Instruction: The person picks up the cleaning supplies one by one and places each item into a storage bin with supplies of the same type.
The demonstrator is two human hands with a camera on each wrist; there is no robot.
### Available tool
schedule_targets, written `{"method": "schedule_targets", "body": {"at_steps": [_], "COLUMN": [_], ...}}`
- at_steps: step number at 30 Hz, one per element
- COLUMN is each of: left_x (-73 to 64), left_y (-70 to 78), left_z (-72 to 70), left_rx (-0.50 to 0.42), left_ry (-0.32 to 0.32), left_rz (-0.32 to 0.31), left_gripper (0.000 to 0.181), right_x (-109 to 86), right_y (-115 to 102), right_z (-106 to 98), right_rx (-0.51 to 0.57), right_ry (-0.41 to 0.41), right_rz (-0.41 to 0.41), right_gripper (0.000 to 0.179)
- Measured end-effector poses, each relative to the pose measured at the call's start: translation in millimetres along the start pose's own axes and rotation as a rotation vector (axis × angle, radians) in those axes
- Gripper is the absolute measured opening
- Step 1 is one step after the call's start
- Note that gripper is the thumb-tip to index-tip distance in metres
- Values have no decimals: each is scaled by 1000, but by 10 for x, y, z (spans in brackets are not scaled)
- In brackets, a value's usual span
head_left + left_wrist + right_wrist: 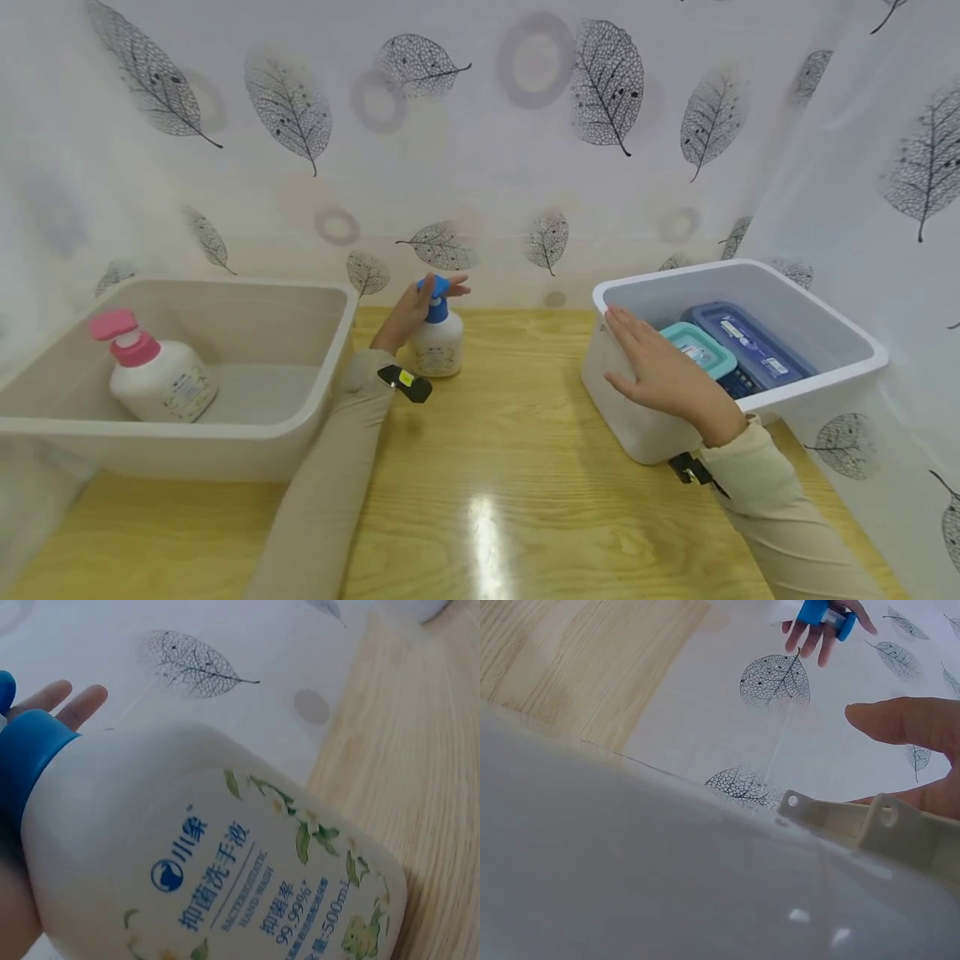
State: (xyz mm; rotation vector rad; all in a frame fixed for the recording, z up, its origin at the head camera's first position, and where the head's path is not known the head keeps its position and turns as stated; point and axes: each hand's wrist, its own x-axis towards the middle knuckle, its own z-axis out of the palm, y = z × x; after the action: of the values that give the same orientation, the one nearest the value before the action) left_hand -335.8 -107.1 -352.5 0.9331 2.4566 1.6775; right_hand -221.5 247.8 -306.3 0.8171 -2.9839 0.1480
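Note:
A white hand wash bottle [225, 847] with a blue pump top [437, 292] stands on the table beside the left bin. My left hand [411, 315] is at its neck, the thumb in front of the pump and the straight fingers reaching behind it. At the right, my right hand [667, 367] lies over the near left rim of a white bin [637, 425], its fingers straight and the thumb apart. Inside that bin are a teal-lidded container [701, 348] and a dark blue container [753, 343]. The right wrist view shows mostly the bin's wall [667, 877].
A beige bin [311, 417] at the left holds a white bottle [168, 385] with a pink pump top. Both bins stand on a wooden table [480, 467]. Behind them hangs a white curtain [480, 192] printed with leaves.

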Motion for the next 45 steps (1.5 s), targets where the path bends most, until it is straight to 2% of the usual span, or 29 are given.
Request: {"method": "schedule_targets", "body": {"at_steps": [5,9,11,17,21,26,30,39,45], "left_x": [-14,47,74,56,48,73,105,172,195], "left_y": [-34,-166,-219,-136,-21,212,409,817,1026], "left_z": [69,120,145,213,230,249,258,253,189], "left_rx": [-29,-74,-103,-242,-328,-377,-378,-384,-328], "left_ry": [30,71,96,166,168,126,99,87,95], "left_rz": [16,-22,-55,-205,-260,-247,-235,-297,-288], "left_gripper": [78,86,90,82,81,81,79,73,71], "right_x": [-17,-14,-13,-14,-10,2,12,6,26], "right_y": [14,19,21,23,26,30,29,37,40], "right_z": [20,4,2,9,15,0,-7,-4,-9], "right_rx": [2,0,-1,9,6,0,5,21,22], "right_ry": [-4,-2,-2,-5,-7,-9,-4,-22,-18], "right_rz": [3,-2,-1,1,-1,0,-1,5,6], "right_gripper": [75,76,76,76,76,76,76,76,77]}}
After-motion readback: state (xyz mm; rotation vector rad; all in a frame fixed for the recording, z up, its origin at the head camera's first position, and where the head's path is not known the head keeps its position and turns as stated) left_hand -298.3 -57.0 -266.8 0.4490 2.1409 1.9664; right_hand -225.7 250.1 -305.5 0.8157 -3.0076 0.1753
